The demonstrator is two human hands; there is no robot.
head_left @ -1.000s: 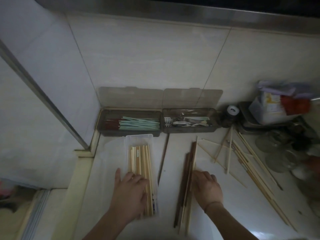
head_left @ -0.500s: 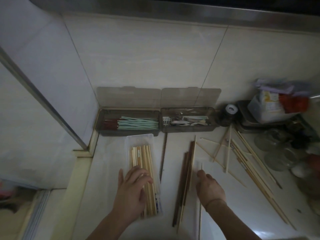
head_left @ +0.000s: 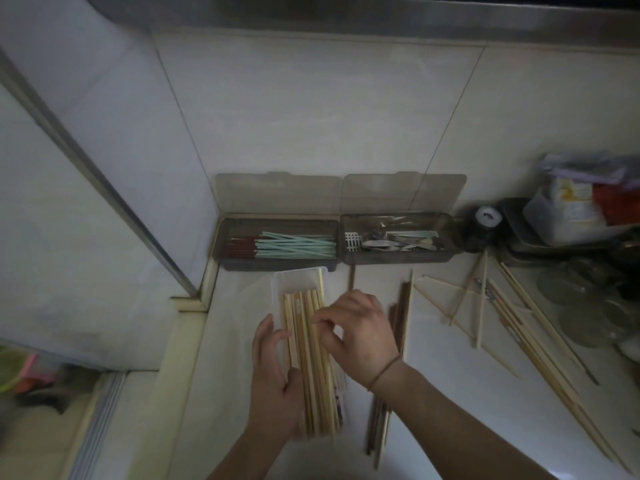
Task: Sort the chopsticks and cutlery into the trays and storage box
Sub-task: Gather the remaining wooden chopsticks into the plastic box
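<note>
A clear plastic storage box [head_left: 281, 277] is seen at the lower centre of the frame, lying on the pale table [head_left: 450, 393] with its long axis running away from the viewer. It is filled with light wooden chopsticks [head_left: 308, 341] laid lengthwise. The left hand [head_left: 273, 375] is placed along the left side of the box, its fingers extended against the bundle and its thumb pressed on the sticks lower down. The right hand [head_left: 360, 330] is held over the right side of the box with its fingers curled; the fingertips are pinched near the sticks, though whether a stick is actually gripped cannot be told. A thin cord is worn on the right wrist.

Dark brown chopsticks [head_left: 401, 306] are partly hidden under the right forearm, just right of the box. Further right, long pale bamboo chopsticks [head_left: 540, 344] are scattered crosswise on the table.

At the back, against the tiled wall, two grey trays with raised lids are set side by side. The left tray [head_left: 221, 244] holds mint-green chopsticks with dark red ends [head_left: 294, 244]; the right tray [head_left: 446, 251] holds metal cutlery [head_left: 398, 241]. A cluttered heap of containers [head_left: 568, 216] is seen at the upper right.
</note>
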